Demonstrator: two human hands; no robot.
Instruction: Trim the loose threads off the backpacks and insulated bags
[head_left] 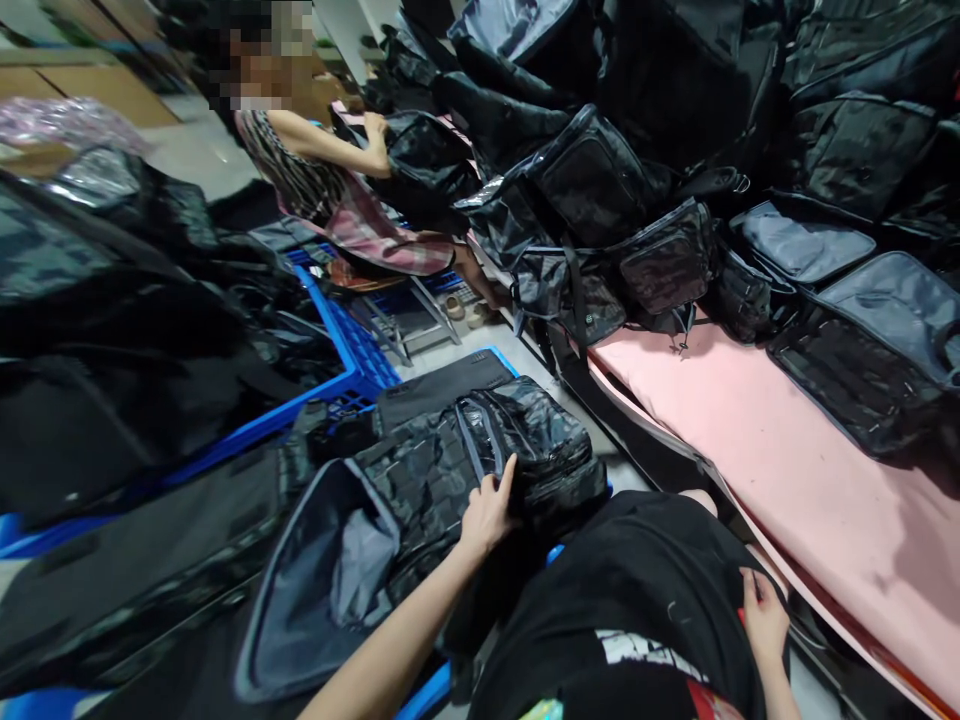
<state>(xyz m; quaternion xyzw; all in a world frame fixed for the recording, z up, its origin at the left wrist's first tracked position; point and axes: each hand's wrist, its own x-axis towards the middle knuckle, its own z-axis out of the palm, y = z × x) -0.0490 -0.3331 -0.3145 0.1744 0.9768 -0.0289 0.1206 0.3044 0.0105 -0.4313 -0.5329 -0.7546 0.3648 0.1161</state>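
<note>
Head view: camouflage backpack [427, 470], flap [296, 575] open, lay beside lap [652, 560]. Left hand [489, 515] rested on it, index extended, grip unclear; right hand [766, 612] half-curled, hold unclear. Fabric seemed soft, light; best gripped along piped edge.

A long pink-covered table [705, 395] bearing dark camouflage fabric bags [667, 265], a seated co-worker [322, 185] in a pink checked garment [382, 240], grey metal stool legs [435, 309], a blue latticed plastic crate [328, 320], crinkled pinkish plastic wrapping [67, 122]
</note>
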